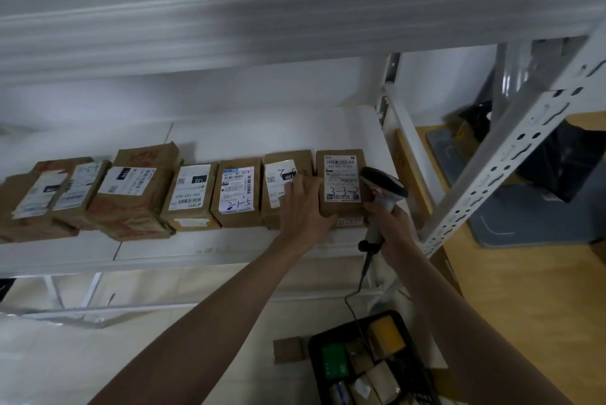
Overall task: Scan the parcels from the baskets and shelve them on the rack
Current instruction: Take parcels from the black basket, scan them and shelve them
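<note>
A row of several brown cardboard parcels with white labels lies on the white rack shelf. The rightmost parcel is marked "3-3-2". My left hand grips its left side, fingers spread over the top edge between it and the neighbouring parcel. My right hand holds a grey barcode scanner by its handle, with the head pressed close to the right edge of that parcel's label. The scanner cable hangs down toward a black basket on the floor, which holds several more parcels.
A perforated white rack upright slants down on the right. An upper shelf spans overhead. Beyond the upright lie a wooden floor, a grey mat and a dark bag. A flat cardboard piece lies beside the basket.
</note>
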